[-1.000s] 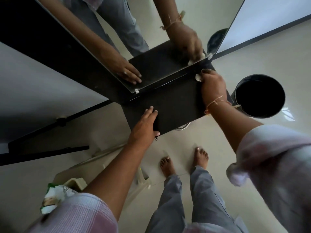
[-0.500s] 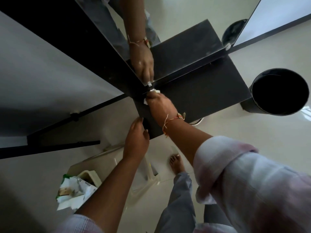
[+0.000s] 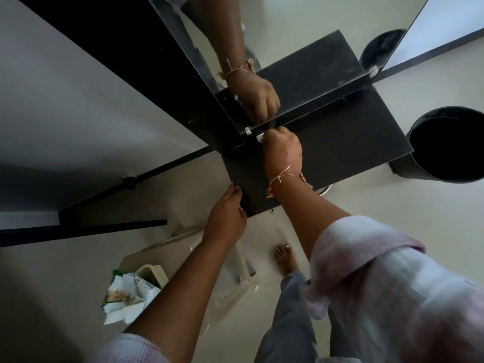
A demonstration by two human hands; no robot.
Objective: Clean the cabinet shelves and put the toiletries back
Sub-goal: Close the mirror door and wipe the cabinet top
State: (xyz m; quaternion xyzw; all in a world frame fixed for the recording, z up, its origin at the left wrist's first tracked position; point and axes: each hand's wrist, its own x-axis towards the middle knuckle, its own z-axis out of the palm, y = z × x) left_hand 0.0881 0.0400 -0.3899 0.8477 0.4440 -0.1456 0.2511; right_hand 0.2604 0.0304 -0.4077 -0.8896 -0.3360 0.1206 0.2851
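A dark shelf point(image 3: 348, 142) juts out from below a mirror point(image 3: 301, 82). My right hand point(image 3: 282, 150) presses a small white wipe point(image 3: 260, 137) against the shelf's back left corner, right at the mirror's lower edge; most of the wipe is hidden under my fingers. My left hand point(image 3: 226, 216) grips the shelf's front left corner, fingers on top and thumb under the edge. The mirror repeats my right hand and the shelf.
A black round bin point(image 3: 447, 145) stands on the floor right of the shelf. Below on the floor are a pale plastic stool point(image 3: 235, 271) and an opened green and white wipes packet point(image 3: 128, 294). My bare foot point(image 3: 284, 260) is near the stool.
My right hand swept the wipe from the shelf's right back corner to the left back corner and now sits slightly right of there. My left hand slid left to the shelf's front corner.
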